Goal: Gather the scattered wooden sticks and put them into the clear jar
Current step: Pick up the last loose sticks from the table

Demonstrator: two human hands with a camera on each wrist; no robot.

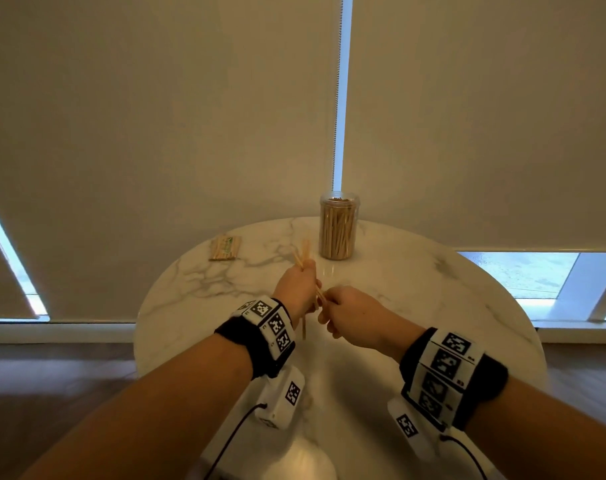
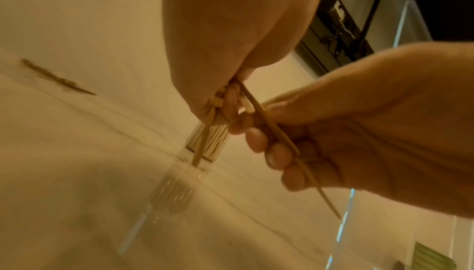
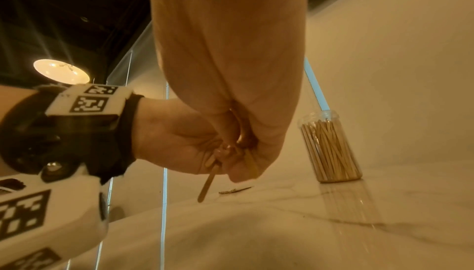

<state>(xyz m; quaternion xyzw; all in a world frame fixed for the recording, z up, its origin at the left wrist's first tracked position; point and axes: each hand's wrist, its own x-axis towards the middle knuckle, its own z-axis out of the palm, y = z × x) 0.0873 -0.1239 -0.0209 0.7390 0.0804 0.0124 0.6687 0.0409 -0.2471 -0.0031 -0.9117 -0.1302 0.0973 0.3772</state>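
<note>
My left hand [image 1: 296, 285] grips a small bundle of wooden sticks [image 1: 305, 251] above the middle of the marble table [image 1: 433, 306]; their ends poke out above and below the fist. My right hand [image 1: 332, 304] is pressed against it from the right and holds one stick [image 2: 271, 130] in its curled fingers, its far end lying against the bundle. In the right wrist view one stick [image 3: 208, 184] hangs down from the two joined hands. The clear jar [image 1: 338, 230] stands open at the table's far edge, packed with upright sticks, just beyond the hands.
A flat packet of sticks [image 1: 225, 249] lies at the table's far left. Roller blinds [image 1: 190, 116] hang close behind the table. The round table's front edge is near my forearms, with wooden floor [image 1: 52, 368] on both sides.
</note>
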